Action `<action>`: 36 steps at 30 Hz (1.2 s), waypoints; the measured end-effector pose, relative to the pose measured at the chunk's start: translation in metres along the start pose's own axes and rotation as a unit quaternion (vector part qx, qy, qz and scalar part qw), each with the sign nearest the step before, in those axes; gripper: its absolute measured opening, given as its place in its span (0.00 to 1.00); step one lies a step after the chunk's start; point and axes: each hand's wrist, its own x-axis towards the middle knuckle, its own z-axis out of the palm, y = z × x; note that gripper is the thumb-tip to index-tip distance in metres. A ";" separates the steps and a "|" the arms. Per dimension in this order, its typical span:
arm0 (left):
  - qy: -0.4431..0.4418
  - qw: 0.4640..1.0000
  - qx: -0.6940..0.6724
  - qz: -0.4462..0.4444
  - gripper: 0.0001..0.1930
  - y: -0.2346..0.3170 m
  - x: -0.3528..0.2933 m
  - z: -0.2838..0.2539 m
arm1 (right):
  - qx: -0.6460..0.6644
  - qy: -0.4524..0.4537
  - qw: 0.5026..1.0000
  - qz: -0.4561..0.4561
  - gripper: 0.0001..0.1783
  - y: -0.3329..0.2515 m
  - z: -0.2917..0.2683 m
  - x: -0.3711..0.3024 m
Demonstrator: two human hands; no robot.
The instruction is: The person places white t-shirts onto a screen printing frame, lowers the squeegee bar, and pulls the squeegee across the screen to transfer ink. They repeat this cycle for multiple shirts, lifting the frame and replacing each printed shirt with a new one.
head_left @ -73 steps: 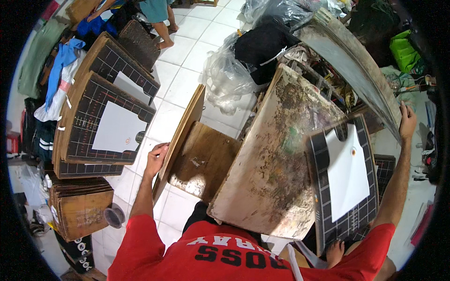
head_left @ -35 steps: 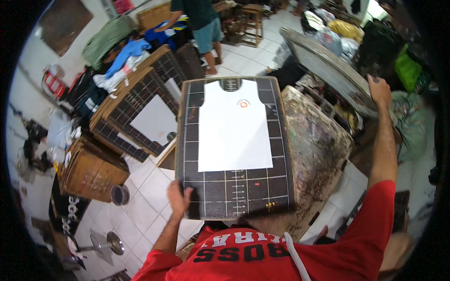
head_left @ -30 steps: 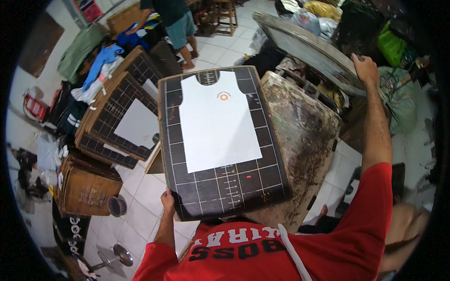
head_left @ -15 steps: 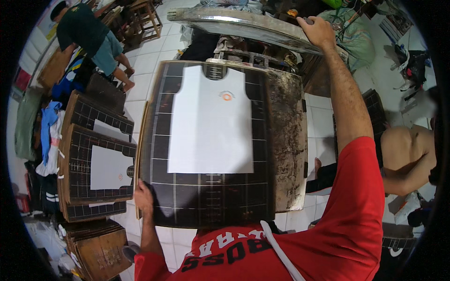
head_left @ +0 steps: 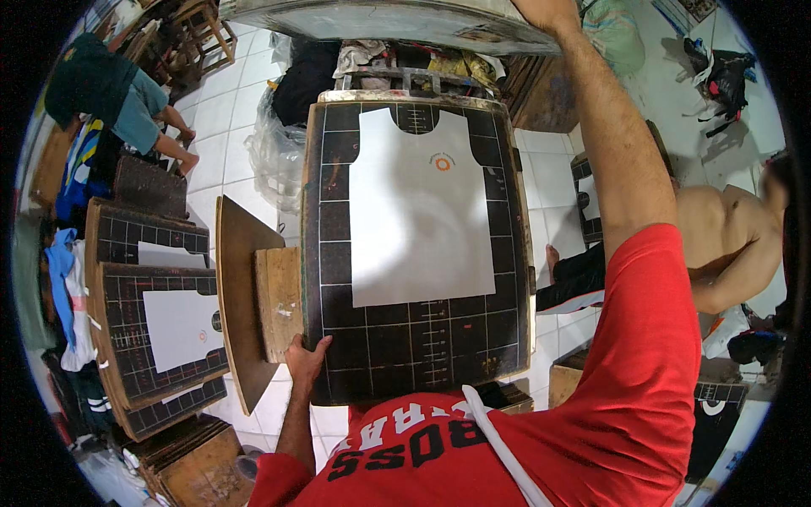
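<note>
A black gridded board (head_left: 405, 342) lies in front of me, with a white sleeveless-shaped fabric panel (head_left: 414, 253) flat on it. A small orange ring print (head_left: 442, 165) marks the panel's upper right. My left hand (head_left: 305, 362) holds the board's near left edge, thumb on top, the other fingers partly hidden. At the top of the view, my right hand (head_left: 551, 13) is closed on the edge of a raised framed printing screen (head_left: 380, 27); the picture's rim cuts off part of this hand. The screen stands tilted up beyond the board's far end.
Left of the board, a brown panel (head_left: 241, 304) stands on edge beside a wooden block (head_left: 279, 291). Further left are stacked gridded boards (head_left: 118, 338) bearing white panels. One person (head_left: 110, 93) bends at the far left; another (head_left: 726, 253) sits at the right.
The board with its white panel has shifted right, over the worn surface that showed beside it. My left hand has moved with it. My right hand still holds the screen; the view has shifted.
</note>
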 end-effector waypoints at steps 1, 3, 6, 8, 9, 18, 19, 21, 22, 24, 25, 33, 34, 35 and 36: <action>0.009 1.000 -0.003 0.002 0.34 0.003 -0.001 -0.001 | 0.001 -0.001 1.000 0.009 0.32 -0.001 -0.002 0.003; 0.017 1.000 -0.008 0.001 0.34 0.010 -0.002 -0.003 | 0.009 -0.021 0.999 0.028 0.30 -0.002 -0.004 0.008; 0.016 1.000 -0.003 -0.011 0.32 0.021 0.000 -0.008 | 0.016 0.007 1.000 0.011 0.29 -0.002 -0.004 0.015; 0.020 1.000 0.005 -0.012 0.31 0.027 0.004 -0.010 | 0.025 -0.008 1.000 0.017 0.29 -0.001 -0.005 0.020; 0.020 1.000 -0.001 -0.007 0.31 0.029 0.005 -0.011 | 0.026 -0.007 1.000 0.015 0.29 0.001 -0.005 0.022; 0.017 0.997 0.063 -0.046 0.38 0.025 0.013 -0.006 | 0.038 -0.013 0.999 -0.005 0.30 0.008 -0.001 0.038; 0.000 0.995 0.074 -0.063 0.40 0.023 0.016 -0.004 | 0.025 -0.017 1.000 0.003 0.30 0.006 -0.003 0.038; 0.001 0.995 0.084 -0.049 0.41 0.016 0.023 0.002 | 0.023 -0.035 0.999 0.028 0.30 0.000 -0.007 0.036; 0.016 0.996 0.085 -0.019 0.41 0.012 0.025 0.006 | 0.016 -0.032 0.999 0.034 0.30 -0.003 -0.009 0.034; 0.006 0.995 0.102 0.018 0.41 0.005 0.028 0.010 | 0.000 -0.033 0.998 0.049 0.30 -0.005 -0.012 0.023; -0.016 0.993 0.115 0.025 0.43 0.004 0.030 0.009 | 0.000 -0.026 0.999 0.041 0.30 -0.007 -0.012 0.017; 0.018 0.967 -0.226 0.116 0.47 0.179 0.130 -0.054 | -0.010 -0.020 1.000 0.013 0.32 0.016 0.040 -0.103; 0.010 0.909 -0.376 0.179 0.42 0.210 0.142 -0.061 | -0.005 0.015 0.999 -0.039 0.27 0.019 0.051 -0.127; -0.046 0.789 -0.581 0.194 0.33 0.239 0.153 -0.061 | 0.001 0.084 0.994 -0.075 0.23 0.018 0.064 -0.154; -0.047 0.780 -0.613 0.114 0.33 0.259 0.163 -0.059 | 0.022 0.120 0.990 -0.076 0.21 0.018 0.077 -0.184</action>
